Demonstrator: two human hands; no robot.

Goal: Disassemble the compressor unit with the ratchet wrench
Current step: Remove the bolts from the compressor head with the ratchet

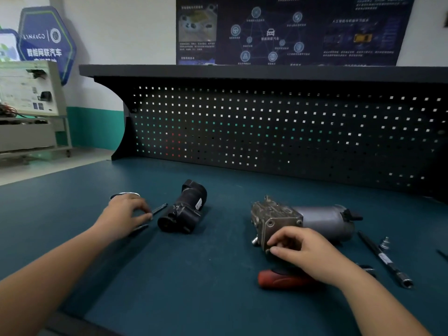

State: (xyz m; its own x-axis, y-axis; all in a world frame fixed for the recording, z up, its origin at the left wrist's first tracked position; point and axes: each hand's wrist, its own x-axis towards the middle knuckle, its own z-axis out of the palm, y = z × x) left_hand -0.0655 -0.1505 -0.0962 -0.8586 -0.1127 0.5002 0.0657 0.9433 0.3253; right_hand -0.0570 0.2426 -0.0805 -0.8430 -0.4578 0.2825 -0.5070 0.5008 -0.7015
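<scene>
Teal matting covers the bench (218, 299). Nearest its front edge lies one red-handled tool (283, 278), which I take for the ratchet wrench. Its head is hidden under my right wrist, and neither hand holds it.

Just beyond, my right hand (308, 251) curls fingers and thumb onto the near corner of the one grey metal compressor unit (278, 221), right of centre, pinching at its square end plate. Whether a bolt sits between the tips I cannot tell. Toward the right edge lie one long black extension bar (383, 258) and one small silver socket (384, 243).

Left of centre, my left hand (123, 214) bends its fingers to the end of one of two slim black rods (158, 209). Gripped or only touched, I cannot tell. One black plastic housing (184, 209) lies between my hands, well apart from the unit. One round metal dish (124, 195) peeks out behind my left hand, and the black pegboard (266, 129) stands at the back edge.

I judge the task partly done: housing and two rods seem off, while the end plate, with two bolt heads showing, remains on.
</scene>
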